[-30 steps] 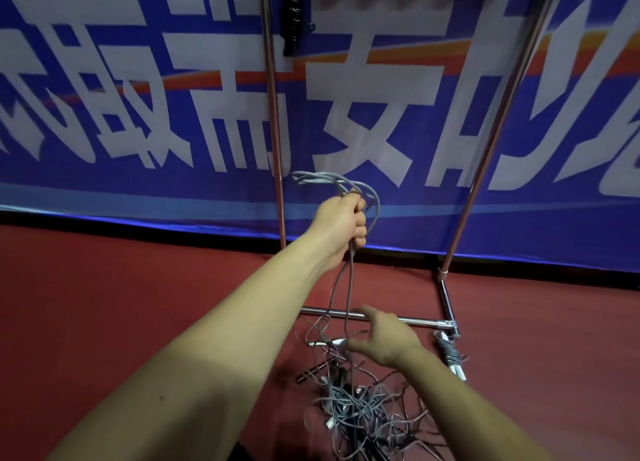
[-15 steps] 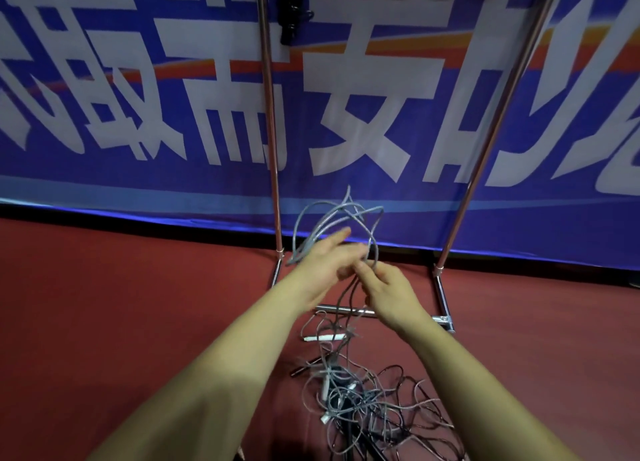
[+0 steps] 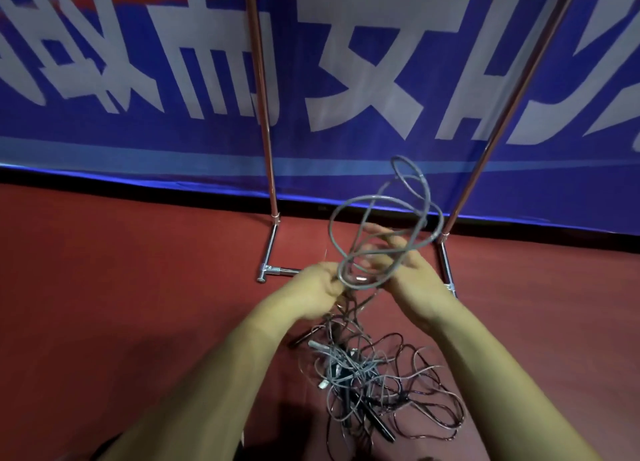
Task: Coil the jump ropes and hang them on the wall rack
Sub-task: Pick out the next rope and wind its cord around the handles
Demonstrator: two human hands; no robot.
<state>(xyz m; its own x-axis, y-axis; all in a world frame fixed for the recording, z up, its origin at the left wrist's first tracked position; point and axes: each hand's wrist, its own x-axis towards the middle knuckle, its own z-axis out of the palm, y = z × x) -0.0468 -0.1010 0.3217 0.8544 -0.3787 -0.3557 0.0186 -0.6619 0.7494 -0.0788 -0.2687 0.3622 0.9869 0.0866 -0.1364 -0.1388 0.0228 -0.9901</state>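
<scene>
Several loops of a grey jump rope (image 3: 391,197) stand up above both my hands, in front of the metal rack (image 3: 266,155). My left hand (image 3: 311,290) grips the bottom of the loops where the strands gather. My right hand (image 3: 412,273) is beside it, fingers curled into the loops and holding strands. From the hands the rope runs down into a tangled pile of grey and dark jump ropes (image 3: 374,377) with black handles on the red floor. The rack's top bar is out of view.
The rack's two upright poles rise left and right (image 3: 498,121) of my hands, with its base tubes (image 3: 273,270) on the red floor (image 3: 121,287). A blue banner with white characters (image 3: 363,79) covers the wall behind.
My left hand came down from chest height with the loops. My right hand rose from the pile to meet it, and the loops now spread wider. The view tilted down.
</scene>
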